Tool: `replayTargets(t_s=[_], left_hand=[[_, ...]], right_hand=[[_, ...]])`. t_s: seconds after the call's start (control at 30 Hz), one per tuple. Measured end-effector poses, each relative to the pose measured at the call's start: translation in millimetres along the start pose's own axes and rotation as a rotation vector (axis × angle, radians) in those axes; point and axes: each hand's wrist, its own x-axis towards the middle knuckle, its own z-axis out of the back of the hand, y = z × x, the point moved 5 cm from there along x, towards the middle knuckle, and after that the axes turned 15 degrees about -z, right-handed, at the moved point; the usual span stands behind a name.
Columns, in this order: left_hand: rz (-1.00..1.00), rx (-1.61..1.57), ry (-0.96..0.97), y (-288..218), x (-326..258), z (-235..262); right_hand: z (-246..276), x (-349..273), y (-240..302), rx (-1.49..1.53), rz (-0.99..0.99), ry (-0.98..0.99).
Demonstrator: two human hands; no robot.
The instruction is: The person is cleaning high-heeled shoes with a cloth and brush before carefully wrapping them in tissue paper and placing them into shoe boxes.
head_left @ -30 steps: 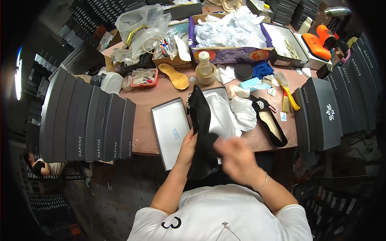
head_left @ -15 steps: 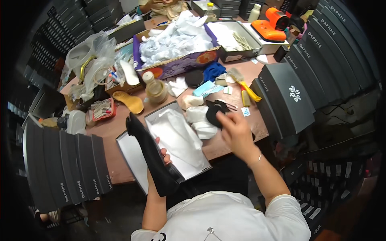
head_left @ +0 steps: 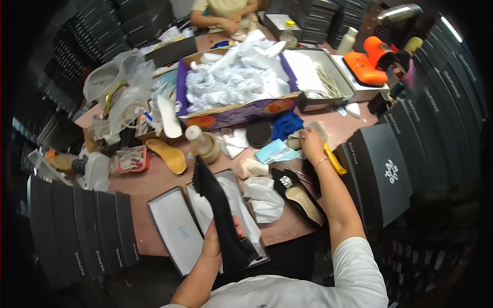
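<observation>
The left hand (head_left: 210,245) grasps a black shoe (head_left: 218,215), its fingers wrapped around the side, and holds it tilted with the toe end pointing away from the body. Below that hand and shoe is a shoe box (head_left: 261,260) lined with white paper (head_left: 242,203), and just left of the hand lies a pale-lined box lid (head_left: 177,228). The right hand (head_left: 312,146) is stretched farther out over the desk (head_left: 146,218), fingers down, right beside a yellow-handled brush (head_left: 335,161); whether it grips anything cannot be told. Left of the right hand are a light-blue packet (head_left: 277,152) and, a little farther, a black round tin (head_left: 258,134); a blue cloth (head_left: 287,124) lies just beyond its fingers. Nearer the body than the right hand, beside its forearm, a second black shoe (head_left: 303,200) with a sparkling ornament rests on the desk, crumpled white tissue (head_left: 263,200) to its left. Beyond the left hand stand a glue-coloured bottle (head_left: 204,147) and, farther left, a tan insole (head_left: 167,155). Beyond both hands sits a purple carton (head_left: 241,117) heaped with white wrapping (head_left: 236,74).
</observation>
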Motion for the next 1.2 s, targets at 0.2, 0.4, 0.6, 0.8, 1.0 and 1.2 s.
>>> replayTargets(t_s=[0.2, 0.4, 0.6, 0.8, 1.0, 1.2], left_hand=[[0.063, -0.114, 0.071, -8, 8, -8], [-0.016, -0.141, 0.128, -16, -14, 5], [-0.097, -0.01, 0.209, -26, -35, 1], [-0.197, 0.117, 0.191, -41, -57, -1], [-0.206, 0.16, 0.14, -47, -62, 11], [-0.25, 0.108, 0.142, -46, -52, 28]], right_hand=[[17, 19, -21, 0.313, 0.048, -0.104], [136, -27, 75, 1.425, -0.067, 0.153], [156, -103, 116, 1.386, -0.015, 0.445], [135, -212, 159, 1.363, -0.046, 0.848], [149, -277, 204, 1.401, -0.04, 0.959], [154, -277, 240, 0.914, 0.387, 0.622]])
